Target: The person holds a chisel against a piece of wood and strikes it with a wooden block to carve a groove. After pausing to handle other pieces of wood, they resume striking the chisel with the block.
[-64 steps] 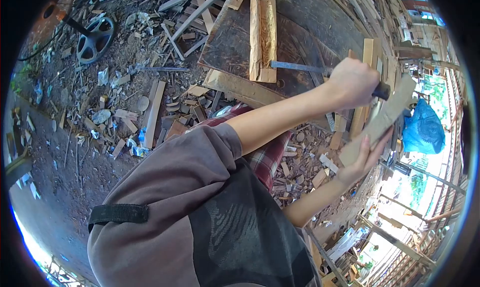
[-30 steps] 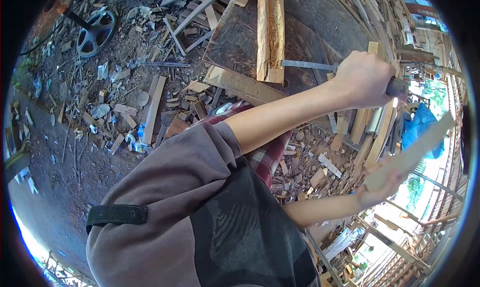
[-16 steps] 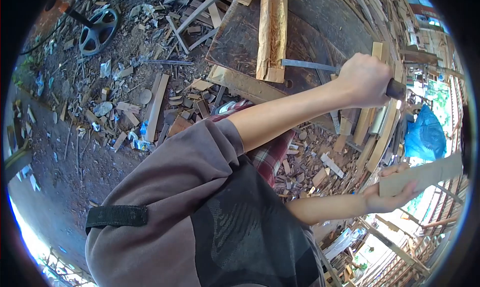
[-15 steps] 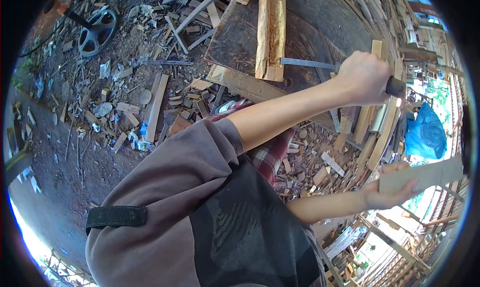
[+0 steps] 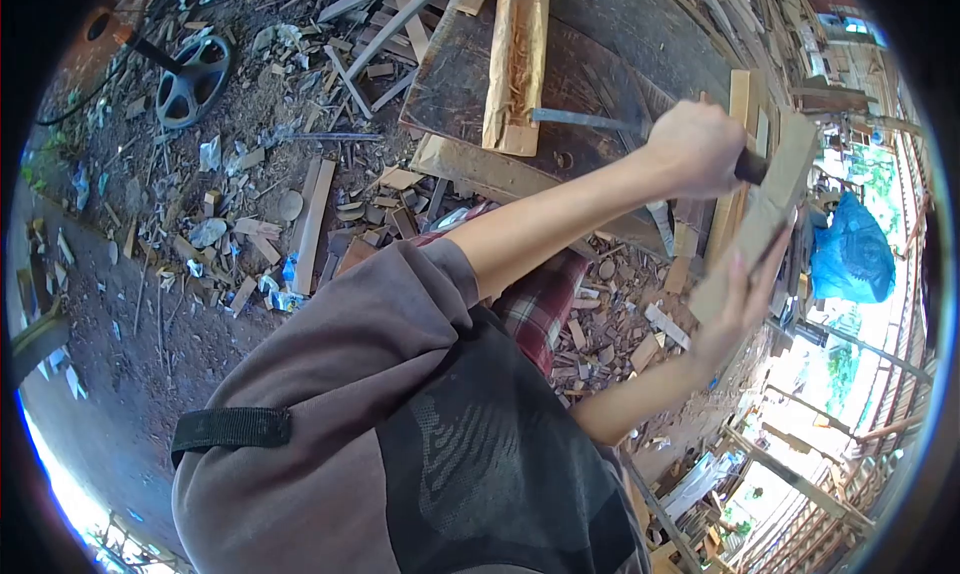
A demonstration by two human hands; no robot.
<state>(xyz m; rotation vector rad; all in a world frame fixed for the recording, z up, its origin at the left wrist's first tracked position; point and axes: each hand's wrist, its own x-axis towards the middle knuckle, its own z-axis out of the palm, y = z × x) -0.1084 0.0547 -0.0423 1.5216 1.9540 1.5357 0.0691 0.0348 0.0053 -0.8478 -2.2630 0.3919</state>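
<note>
- Fingers of our left hand (image 5: pixel 700 149) clamp the chisel (image 5: pixel 590 120), tip at the near right edge of the grooved timber (image 5: pixel 516 64).
- Our right hand (image 5: pixel 738 299), clasping a bat (image 5: pixel 768 214), has swung back beside the chisel's handle: likely striking.

The chisel (image 5: pixel 585 120) has smooth metal along its blade, and its handle (image 5: pixel 750 167) looks dull. The bat (image 5: pixel 770 209) is plain, dull wood. The block (image 5: pixel 518 64) is wood too, rough and chippy in its groove. The table (image 5: pixel 460 86) is scratched wood. The bag (image 5: pixel 850 254) is crinkly plastic. The shirt (image 5: pixel 310 344) is dull cloth.
</note>
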